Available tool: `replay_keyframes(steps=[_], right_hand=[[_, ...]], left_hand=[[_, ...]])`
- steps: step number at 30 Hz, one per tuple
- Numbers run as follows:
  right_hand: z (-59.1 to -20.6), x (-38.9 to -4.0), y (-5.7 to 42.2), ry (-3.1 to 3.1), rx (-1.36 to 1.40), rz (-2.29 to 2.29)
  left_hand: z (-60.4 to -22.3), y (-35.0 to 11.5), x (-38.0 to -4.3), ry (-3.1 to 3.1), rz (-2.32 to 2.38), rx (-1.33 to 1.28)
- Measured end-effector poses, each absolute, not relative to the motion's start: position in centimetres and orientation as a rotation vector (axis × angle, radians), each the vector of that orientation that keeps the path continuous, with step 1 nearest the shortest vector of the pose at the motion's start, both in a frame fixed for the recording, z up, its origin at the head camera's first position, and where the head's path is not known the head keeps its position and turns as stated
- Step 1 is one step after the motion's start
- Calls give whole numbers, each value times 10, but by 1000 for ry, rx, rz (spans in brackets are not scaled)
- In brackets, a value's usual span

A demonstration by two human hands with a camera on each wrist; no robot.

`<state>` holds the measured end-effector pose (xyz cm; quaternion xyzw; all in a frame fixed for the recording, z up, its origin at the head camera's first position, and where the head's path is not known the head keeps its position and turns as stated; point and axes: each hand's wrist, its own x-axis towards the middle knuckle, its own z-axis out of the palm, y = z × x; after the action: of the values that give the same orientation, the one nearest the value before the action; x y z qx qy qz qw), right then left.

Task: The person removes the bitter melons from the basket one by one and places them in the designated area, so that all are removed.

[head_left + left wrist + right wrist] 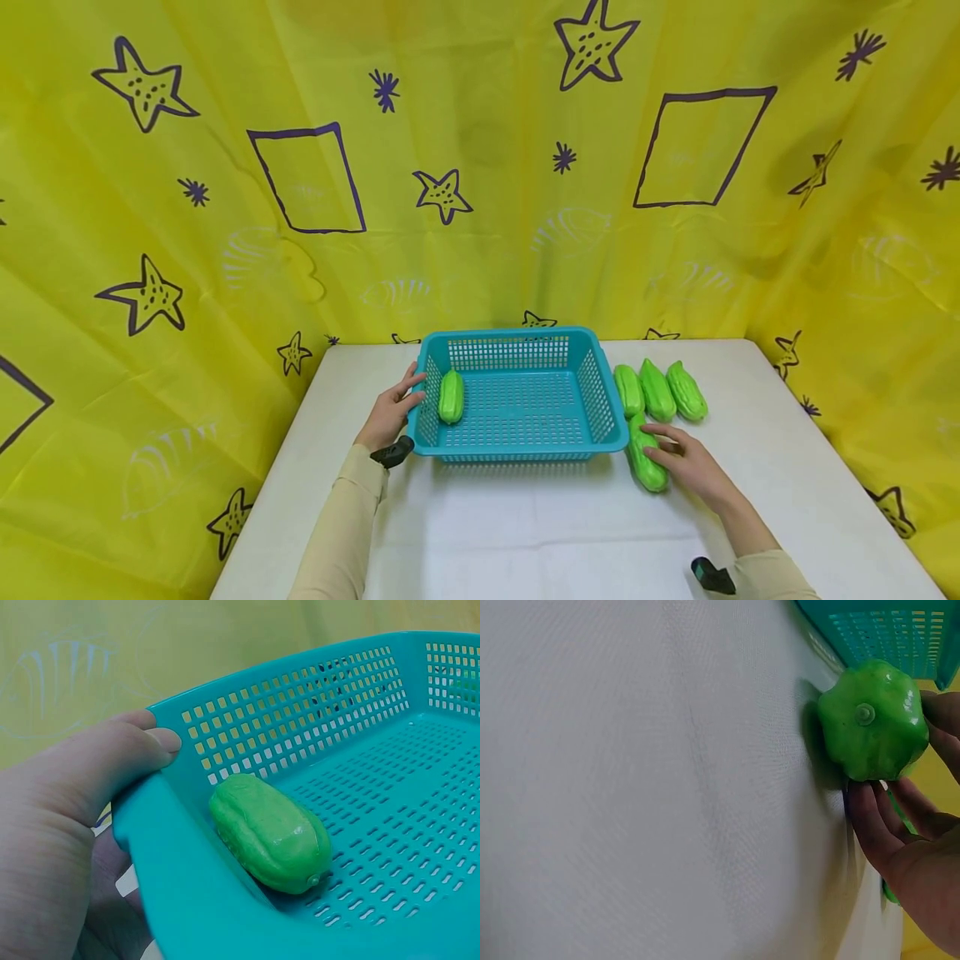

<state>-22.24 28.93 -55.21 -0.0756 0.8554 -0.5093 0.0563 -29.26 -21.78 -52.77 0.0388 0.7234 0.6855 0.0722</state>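
Note:
A teal plastic basket (pixel 510 450) with slotted walls stands on the table, and my left hand (pixel 390 414) grips its left rim. In the left wrist view, the thumb (pixel 142 750) hooks over that rim while the other fingers lie outside the wall. One ribbed green toy gourd (pixel 271 834) lies inside the basket along the left wall. At the basket's front right corner, my right hand (pixel 692 462) holds another green gourd (pixel 874 724) between thumb and fingers, its blunt end facing the wrist camera. This gourd sits low, close over the white tabletop.
Right of the basket lie three more green gourds, a left one (pixel 628 390), a middle one (pixel 657 392) and a right one (pixel 687 392), side by side. A white cloth-covered table (pixel 487 533) carries everything. Yellow patterned curtains (pixel 480 275) enclose its back and sides.

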Motion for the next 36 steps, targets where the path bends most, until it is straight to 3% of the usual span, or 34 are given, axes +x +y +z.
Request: replay_keyframes(steps=[18,36], right_hand=[[-548,-225,294,2662,-239,-1512],[-503,-242,282,2622,-92,-1652]], left_hand=[[-528,-219,-292,2148,2075,182],[-530,-219,-293,2156,2067,140]])
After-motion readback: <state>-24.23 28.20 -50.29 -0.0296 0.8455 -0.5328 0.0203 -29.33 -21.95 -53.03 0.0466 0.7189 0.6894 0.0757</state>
